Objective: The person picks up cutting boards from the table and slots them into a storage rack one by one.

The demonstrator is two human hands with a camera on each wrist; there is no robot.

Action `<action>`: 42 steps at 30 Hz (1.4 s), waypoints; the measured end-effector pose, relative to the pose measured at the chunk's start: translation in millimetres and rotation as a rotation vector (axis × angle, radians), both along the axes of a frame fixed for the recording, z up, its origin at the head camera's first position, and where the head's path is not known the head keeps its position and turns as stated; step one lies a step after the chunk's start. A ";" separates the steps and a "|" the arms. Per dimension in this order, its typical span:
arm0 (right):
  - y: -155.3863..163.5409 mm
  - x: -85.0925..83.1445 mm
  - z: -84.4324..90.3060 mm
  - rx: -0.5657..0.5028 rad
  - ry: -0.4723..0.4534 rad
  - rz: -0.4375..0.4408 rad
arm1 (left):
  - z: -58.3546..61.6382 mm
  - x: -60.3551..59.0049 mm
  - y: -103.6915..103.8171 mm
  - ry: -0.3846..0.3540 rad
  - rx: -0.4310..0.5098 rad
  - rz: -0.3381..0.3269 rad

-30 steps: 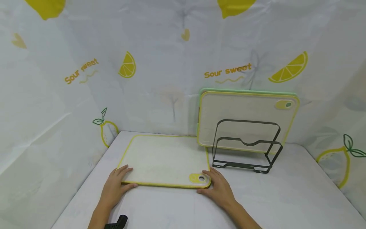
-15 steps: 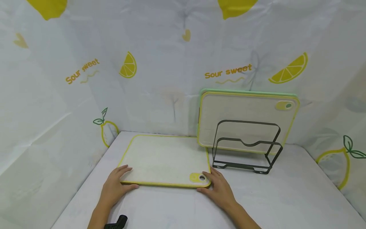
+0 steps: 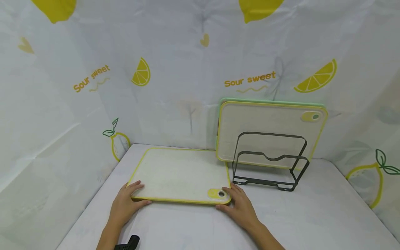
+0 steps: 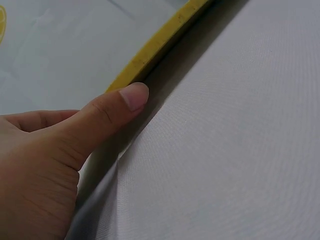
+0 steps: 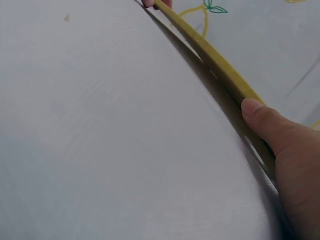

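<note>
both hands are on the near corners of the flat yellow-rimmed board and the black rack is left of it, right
Not quite. The rack stands to the right of the flat board, not the left, as the head view shows. The rest holds: the left hand and right hand are on its near corners.

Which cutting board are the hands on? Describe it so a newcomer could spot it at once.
On the white table, left of the black wire rack, lies a yellow-rimmed board. Left hand and right hand grip its near corners. Unlike the upright boards behind the rack, it lies flat.
</note>
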State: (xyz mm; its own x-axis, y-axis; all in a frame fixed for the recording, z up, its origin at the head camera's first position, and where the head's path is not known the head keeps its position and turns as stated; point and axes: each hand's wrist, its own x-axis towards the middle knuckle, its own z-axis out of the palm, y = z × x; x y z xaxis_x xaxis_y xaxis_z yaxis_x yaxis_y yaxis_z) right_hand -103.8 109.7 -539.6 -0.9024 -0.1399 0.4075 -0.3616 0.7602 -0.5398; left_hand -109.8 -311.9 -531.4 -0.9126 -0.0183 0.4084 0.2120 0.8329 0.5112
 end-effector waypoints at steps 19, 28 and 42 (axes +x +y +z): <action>-0.7 1.7 -0.7 0.009 0.114 -0.025 | 0.8 2.4 5.0 0.223 0.002 -0.021; 0.5 -0.4 -2.0 0.001 0.147 -0.033 | 0.0 2.3 6.6 0.317 0.004 -0.014; -0.4 -2.4 -0.2 0.041 0.361 -0.061 | -2.3 -1.4 4.5 0.392 0.125 -0.023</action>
State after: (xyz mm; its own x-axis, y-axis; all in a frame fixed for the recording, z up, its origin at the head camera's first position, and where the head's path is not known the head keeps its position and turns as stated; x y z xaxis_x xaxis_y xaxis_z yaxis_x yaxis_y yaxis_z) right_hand -106.2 109.3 -539.8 -0.7089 -0.1133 0.6961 -0.4764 0.8047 -0.3542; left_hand -111.2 -307.4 -533.6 -0.6893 -0.0709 0.7210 0.4287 0.7623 0.4849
